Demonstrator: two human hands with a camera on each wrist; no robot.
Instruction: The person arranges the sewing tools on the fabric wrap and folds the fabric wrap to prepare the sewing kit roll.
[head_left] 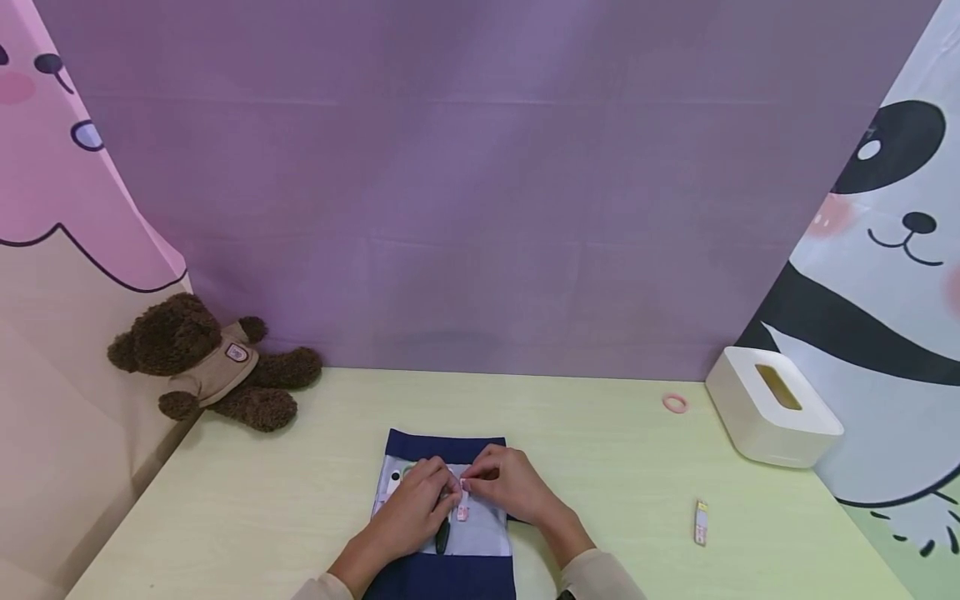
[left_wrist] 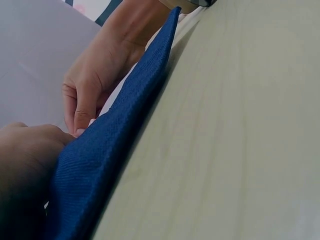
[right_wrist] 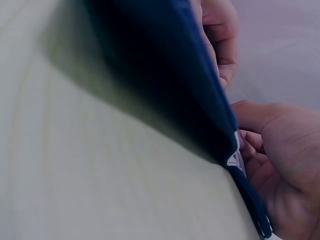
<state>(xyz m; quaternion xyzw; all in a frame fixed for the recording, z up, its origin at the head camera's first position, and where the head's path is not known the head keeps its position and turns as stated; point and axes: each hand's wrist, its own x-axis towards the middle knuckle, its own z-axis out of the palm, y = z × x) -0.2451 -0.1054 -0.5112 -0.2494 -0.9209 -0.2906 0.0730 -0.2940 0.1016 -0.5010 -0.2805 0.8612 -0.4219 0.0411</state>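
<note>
A navy cloth pouch (head_left: 450, 450) with a pale inner panel lies spread out in front of me. My left hand (head_left: 416, 508) is over its middle, thumb and forefinger pinching at the panel. From the other side my right hand (head_left: 513, 487) pinches the upper end of a small white-and-pink strip (head_left: 462, 510), which lies along the panel. Both sets of fingertips almost meet there. A black-handled item (head_left: 442, 537) shows below the left hand, and a white piece with a black dot (head_left: 394, 479) is partly hidden behind it. In both wrist views the navy cloth covers most of the fingertips.
To the right on the pale table (head_left: 600, 467) lies a small stick with a yellow end (head_left: 701, 523). Farther back are a pink ring (head_left: 675, 403) and a white tissue box (head_left: 776, 408). A brown teddy bear (head_left: 225, 362) lies at the back left corner.
</note>
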